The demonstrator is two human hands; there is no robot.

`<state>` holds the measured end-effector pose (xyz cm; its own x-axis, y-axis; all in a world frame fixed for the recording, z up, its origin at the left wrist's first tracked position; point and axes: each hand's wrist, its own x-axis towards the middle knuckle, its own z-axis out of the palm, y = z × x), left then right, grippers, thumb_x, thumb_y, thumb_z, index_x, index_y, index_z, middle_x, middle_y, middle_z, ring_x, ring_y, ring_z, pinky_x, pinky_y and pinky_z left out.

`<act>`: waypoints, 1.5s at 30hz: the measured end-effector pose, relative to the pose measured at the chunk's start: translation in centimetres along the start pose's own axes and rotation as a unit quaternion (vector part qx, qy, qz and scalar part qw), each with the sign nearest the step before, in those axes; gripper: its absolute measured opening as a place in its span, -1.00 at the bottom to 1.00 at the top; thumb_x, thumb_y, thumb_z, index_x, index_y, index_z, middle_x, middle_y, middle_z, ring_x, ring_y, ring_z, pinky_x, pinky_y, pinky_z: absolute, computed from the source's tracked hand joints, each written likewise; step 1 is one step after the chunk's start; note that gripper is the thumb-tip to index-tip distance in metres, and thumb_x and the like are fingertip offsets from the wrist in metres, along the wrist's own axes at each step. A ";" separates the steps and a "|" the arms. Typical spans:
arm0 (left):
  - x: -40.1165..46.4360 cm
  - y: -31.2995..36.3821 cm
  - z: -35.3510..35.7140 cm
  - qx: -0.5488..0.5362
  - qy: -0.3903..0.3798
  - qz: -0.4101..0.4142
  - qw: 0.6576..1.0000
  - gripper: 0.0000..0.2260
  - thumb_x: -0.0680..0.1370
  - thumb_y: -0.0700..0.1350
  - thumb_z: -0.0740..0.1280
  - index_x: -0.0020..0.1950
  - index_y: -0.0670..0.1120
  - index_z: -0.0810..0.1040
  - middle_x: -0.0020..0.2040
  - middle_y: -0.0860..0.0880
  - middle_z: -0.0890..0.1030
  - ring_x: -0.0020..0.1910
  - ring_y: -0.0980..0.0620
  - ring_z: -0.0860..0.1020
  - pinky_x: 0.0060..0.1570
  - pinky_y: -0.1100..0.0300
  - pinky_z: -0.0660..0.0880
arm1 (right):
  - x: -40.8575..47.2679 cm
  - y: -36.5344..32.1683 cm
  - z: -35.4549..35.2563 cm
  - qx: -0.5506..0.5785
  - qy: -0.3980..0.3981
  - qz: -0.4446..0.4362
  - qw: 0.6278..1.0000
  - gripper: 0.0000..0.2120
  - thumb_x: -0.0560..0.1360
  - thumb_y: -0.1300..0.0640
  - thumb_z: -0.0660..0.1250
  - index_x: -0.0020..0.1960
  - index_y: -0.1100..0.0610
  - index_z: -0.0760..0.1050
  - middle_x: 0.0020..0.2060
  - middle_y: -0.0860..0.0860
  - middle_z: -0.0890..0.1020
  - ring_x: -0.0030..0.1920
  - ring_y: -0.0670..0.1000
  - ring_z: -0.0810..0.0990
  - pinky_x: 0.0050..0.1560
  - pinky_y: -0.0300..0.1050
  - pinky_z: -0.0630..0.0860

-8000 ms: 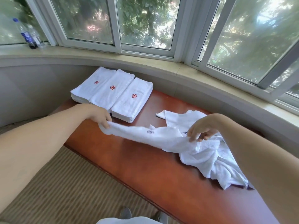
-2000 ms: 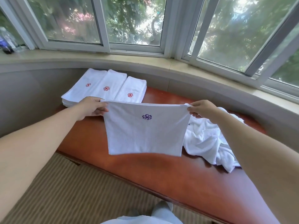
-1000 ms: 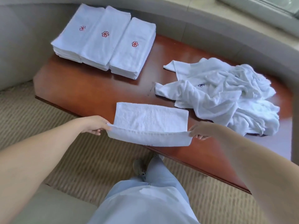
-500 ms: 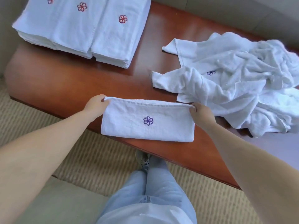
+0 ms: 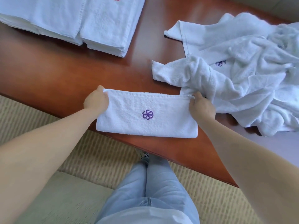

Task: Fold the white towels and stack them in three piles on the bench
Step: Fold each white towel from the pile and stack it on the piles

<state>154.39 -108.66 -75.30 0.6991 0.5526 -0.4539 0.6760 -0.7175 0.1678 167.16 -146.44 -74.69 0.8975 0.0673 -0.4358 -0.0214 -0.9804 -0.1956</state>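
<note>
Folded towel (image 5: 146, 115) on the table (image 5: 64, 75), left hand (image 5: 96, 101) and right hand (image 5: 201, 106) pinching its far corners, messy towels (image 5: 242, 75) just beside it

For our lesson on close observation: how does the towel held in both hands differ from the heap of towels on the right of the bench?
The held towel is folded into a flat, neat rectangle; the heap is crumpled and unfolded.
The left hand and right hand pinch the held towel's far corners; nothing holds the heap.
The held towel overhangs the bench edge; the heap lies further in.
Both are white with a purple flower mark.
</note>
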 end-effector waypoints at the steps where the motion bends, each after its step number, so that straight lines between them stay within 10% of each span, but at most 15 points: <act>1: -0.8 0.5 0.1 0.010 0.022 0.003 1.000 -0.73 0.66 -0.10 0.19 0.35 -0.10 0.36 0.20 -0.18 0.50 0.05 -0.25 0.50 -0.12 -0.10 0.45 | -0.5 -0.4 -0.1 0.002 0.014 0.009 1.000 -0.70 0.64 0.12 0.14 0.36 0.06 0.32 -0.02 0.05 0.51 -0.06 0.18 0.53 -0.26 -0.01 0.41; 4: -4.2 2.1 1.0 0.069 0.089 0.131 0.985 -0.53 0.61 -0.05 0.32 0.50 -0.04 0.33 0.42 -0.15 0.35 0.32 -0.26 0.39 0.27 -0.14 0.41 | -2.7 -1.6 0.1 -0.043 0.072 -0.067 0.994 -0.49 0.58 0.12 0.28 0.51 0.08 0.27 0.26 0.15 0.42 0.21 0.21 0.46 0.15 0.11 0.49; 7: -7.4 4.5 3.6 0.086 -0.004 0.284 0.955 -0.48 0.67 0.09 0.21 0.61 -0.01 0.26 0.60 -0.11 0.24 0.57 -0.20 0.20 0.54 -0.12 0.15 | -6.0 -4.6 2.7 -0.017 0.029 -0.202 0.979 -0.49 0.62 0.02 0.28 0.54 0.08 0.34 0.43 0.15 0.40 0.41 0.22 0.38 0.36 0.16 0.39; 16: -5.4 1.6 11.2 0.144 0.095 0.348 0.922 -0.46 0.69 0.27 -0.03 0.67 0.19 0.06 0.68 0.03 0.04 0.66 -0.10 -0.02 0.56 -0.28 -0.02 | -5.4 -2.6 11.3 -0.079 0.119 -0.305 0.942 -0.44 0.67 -0.19 0.11 0.64 -0.08 0.20 0.63 0.01 0.20 0.64 0.11 0.11 0.61 0.16 0.03; 22: -6.1 0.3 10.6 0.128 0.086 0.210 0.966 -0.36 0.61 0.45 -0.13 0.64 0.29 -0.15 0.68 0.08 -0.20 0.64 -0.25 -0.18 0.46 -0.43 -0.22 | -4.6 1.5 9.2 -0.087 0.095 -0.154 0.980 -0.39 0.65 -0.25 0.03 0.66 -0.15 0.02 0.67 -0.01 0.06 0.66 0.08 -0.02 0.63 0.13 -0.07; 28: -7.2 2.6 6.8 0.132 -0.086 0.065 0.985 -0.23 0.42 0.63 -0.20 0.53 0.40 -0.40 0.59 0.16 -0.44 0.58 -0.37 -0.30 0.45 -0.49 -0.12 | -6.5 1.1 5.1 -0.082 -0.019 -0.040 0.996 -0.34 0.64 -0.31 -0.01 0.66 -0.17 -0.11 0.65 -0.13 -0.22 0.63 0.16 0.00 0.58 0.16 0.09; 34: -8.2 9.3 3.0 0.163 -0.128 0.133 0.969 -0.33 0.64 0.35 0.00 0.67 0.12 -0.10 0.68 -0.01 -0.10 0.64 -0.22 -0.10 0.56 -0.26 -0.03 | -7.3 1.3 0.3 0.059 -0.118 0.053 0.990 -0.27 0.56 0.04 0.29 0.63 -0.10 0.02 0.55 0.04 0.17 0.32 0.18 0.42 0.10 0.07 0.52; 37: -8.4 14.1 3.0 0.162 -0.115 0.223 0.954 -0.38 0.68 0.23 0.08 0.67 0.02 0.00 0.66 -0.04 0.03 0.62 -0.15 0.02 0.56 -0.14 0.06 | -7.1 1.6 -0.5 0.180 -0.159 0.188 0.952 -0.20 0.56 0.07 0.30 0.64 0.03 -0.09 0.28 0.11 0.44 -0.03 0.11 0.48 -0.10 -0.02 0.47; 40: -8.2 18.8 3.6 0.158 -0.128 0.301 0.932 -0.37 0.68 0.11 0.18 0.66 -0.07 0.04 0.65 -0.08 0.10 0.61 -0.14 0.09 0.56 -0.06 0.11 | -7.0 2.4 -0.3 0.253 -0.198 0.266 0.909 -0.28 0.54 0.08 0.36 0.58 0.18 0.10 0.34 0.18 0.45 0.19 0.19 0.52 0.24 0.12 0.51; 45: -7.0 24.3 5.3 0.158 -0.143 0.333 0.919 -0.44 0.64 -0.06 0.28 0.59 -0.15 0.19 0.54 -0.14 0.27 0.50 -0.16 0.27 0.47 0.00 0.24 | -6.7 2.6 -0.5 0.421 -0.218 0.387 0.790 -0.25 0.54 0.17 0.45 0.57 0.13 0.08 0.25 0.17 0.44 0.09 0.15 0.62 0.10 0.06 0.65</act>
<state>164.67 -132.21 -72.73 0.8122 -0.1548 -0.5624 -0.0121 -0.9684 0.2491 161.30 -149.48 -71.87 0.2379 -0.2556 -0.9371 -0.9410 -0.2999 -0.1571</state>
